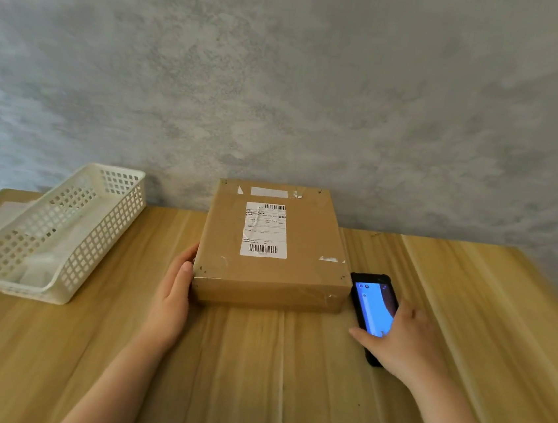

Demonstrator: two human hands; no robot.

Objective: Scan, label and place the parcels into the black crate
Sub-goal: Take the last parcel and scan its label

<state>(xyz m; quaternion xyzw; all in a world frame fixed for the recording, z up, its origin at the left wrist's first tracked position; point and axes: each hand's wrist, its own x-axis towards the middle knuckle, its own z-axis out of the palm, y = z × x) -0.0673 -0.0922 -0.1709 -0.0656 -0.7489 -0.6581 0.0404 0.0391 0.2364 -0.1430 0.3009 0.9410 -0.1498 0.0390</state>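
Left hand point(173, 289) is flat, fingers straight and together, pressed against the left side of the cardboard parcel point(273, 252) near its front corner. Right hand point(405, 341) curls round a black phone point(372, 307) w/ a lit blue screen, lying just right of the parcel; grip looks loose, though the fingers are partly hidden. Parcel sits mid-table point(254, 364), far side close to the wall. White shipping label point(265, 230) on top carries two barcodes; text too small to read. White slotted basket point(58, 233) stands far left.
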